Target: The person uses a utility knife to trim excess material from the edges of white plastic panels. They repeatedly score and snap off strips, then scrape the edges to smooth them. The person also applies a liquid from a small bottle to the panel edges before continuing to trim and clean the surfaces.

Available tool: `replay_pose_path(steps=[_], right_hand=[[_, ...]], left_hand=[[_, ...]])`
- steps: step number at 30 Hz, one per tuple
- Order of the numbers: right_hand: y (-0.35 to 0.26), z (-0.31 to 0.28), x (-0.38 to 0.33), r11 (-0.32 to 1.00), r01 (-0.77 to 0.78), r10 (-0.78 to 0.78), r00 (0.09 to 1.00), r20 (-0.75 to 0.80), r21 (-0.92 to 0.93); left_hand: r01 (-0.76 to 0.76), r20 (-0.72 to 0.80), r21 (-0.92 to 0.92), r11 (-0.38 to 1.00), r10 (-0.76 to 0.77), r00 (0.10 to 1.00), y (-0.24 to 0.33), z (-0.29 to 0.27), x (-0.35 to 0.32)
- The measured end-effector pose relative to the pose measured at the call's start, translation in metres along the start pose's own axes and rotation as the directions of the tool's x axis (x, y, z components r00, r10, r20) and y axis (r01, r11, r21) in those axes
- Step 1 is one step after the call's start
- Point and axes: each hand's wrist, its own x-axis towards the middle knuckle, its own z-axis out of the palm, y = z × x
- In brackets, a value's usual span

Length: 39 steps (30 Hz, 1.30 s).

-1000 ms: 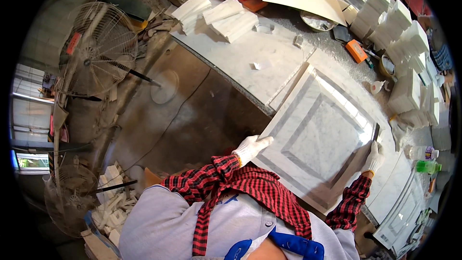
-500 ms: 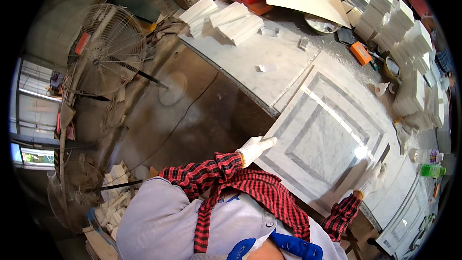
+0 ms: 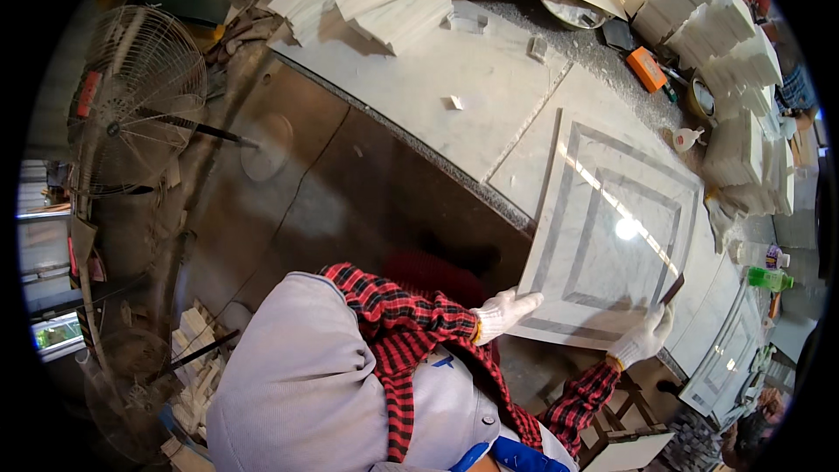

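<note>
A square marble panel (image 3: 603, 245) with grey inlaid bands lies on the pale stone worktop (image 3: 489, 87), reaching past its near edge. My left hand (image 3: 507, 313), in a white glove, grips the panel's near left corner, thumb on top and fingers partly hidden beneath. At the near right corner is my gloved right hand (image 3: 645, 337), closed around a thin dark blade-like piece (image 3: 672, 289) that sticks up from its fingers. I cannot tell its exact kind. A bright reflection crosses the panel's glossy face.
Stacks of white stone slabs (image 3: 738, 144) line the far right, near an orange box (image 3: 646, 69) and a green bottle (image 3: 769, 278). More white strips (image 3: 393, 9) lie at the far left of the worktop. A caged fan (image 3: 131, 100) stands left. Another inlaid panel (image 3: 725, 354) lies at right.
The panel has turned anticlockwise on the worktop, its near edge now more level. Both hands have moved with its corners. The whole view has shifted a little.
</note>
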Motion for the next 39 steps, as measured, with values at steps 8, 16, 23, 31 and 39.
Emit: replay_pose_path(steps=[8,16,23,31,39], right_hand=[[-0.051,0.080,-0.005,0.988,0.145,-0.154,0.949,0.277,0.055],[-0.029,0.167,0.001,0.952,0.151,-0.263,0.847,0.461,0.266],[-0.039,0.175,-0.014,0.880,0.439,-0.475,0.786,0.395,0.184],[-0.052,0.168,-0.021,0.988,0.041,-0.097,0.915,0.392,0.150],[-0.165,0.205,-0.087,0.963,-0.200,0.048,0.787,0.615,0.181]], left_hand=[[-0.156,0.276,0.832,0.532,-0.153,0.949,0.037,-0.039,0.017],[0.070,-0.406,0.867,0.493,0.617,0.674,0.198,-0.154,-0.065],[0.169,-0.329,0.941,0.292,0.684,0.651,0.240,-0.198,-0.011],[-0.355,0.071,0.915,0.193,0.789,0.611,0.277,-0.236,0.028],[-0.696,0.440,0.513,0.502,0.542,0.716,0.298,-0.218,0.020]])
